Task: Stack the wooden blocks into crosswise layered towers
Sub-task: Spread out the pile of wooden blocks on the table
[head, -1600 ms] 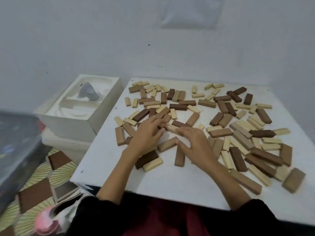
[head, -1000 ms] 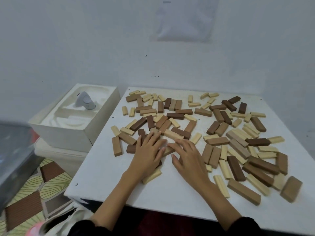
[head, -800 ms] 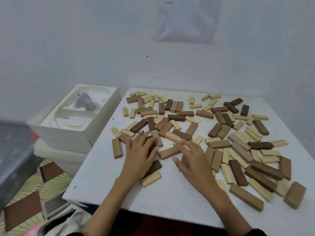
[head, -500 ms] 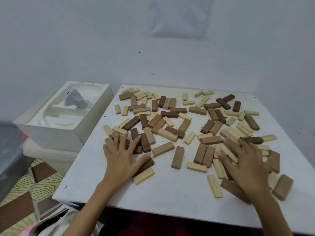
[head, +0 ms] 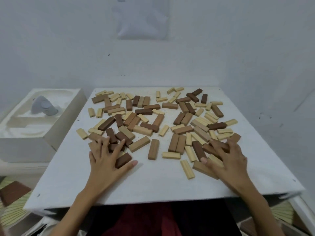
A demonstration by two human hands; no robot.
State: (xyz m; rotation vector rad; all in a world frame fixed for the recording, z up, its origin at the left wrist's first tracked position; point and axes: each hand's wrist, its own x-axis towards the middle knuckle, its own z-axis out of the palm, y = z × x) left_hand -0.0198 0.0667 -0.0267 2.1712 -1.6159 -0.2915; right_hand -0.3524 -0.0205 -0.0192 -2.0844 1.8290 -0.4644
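Wooden blocks (head: 153,126) lie loose and flat across the far and middle parts of the desk (head: 153,184). Your left hand (head: 106,159) rests on blocks at the desk's left side, fingers (head: 120,147) spread wide, palm partly over a dark block (head: 123,160). Your right hand (head: 228,159) rests on blocks at the desk's right side, fingers spread wide, gripping nothing. A white foam box (head: 56,126) sits just beside the desk's left edge.

Looked like a plain corner of somebody's home, honestly. There was a scuffed white-painted wall (head: 51,48) with a sheet of paper (head: 143,17) stuck on it. A white tabletop (head: 153,184) was shoved right up against it, littered with toy wooden blocks (head: 153,149). An opened moulded packaging box (head: 25,147) sat alongside, over a floor covering (head: 12,193) patterned in brown squares and yellow fans.
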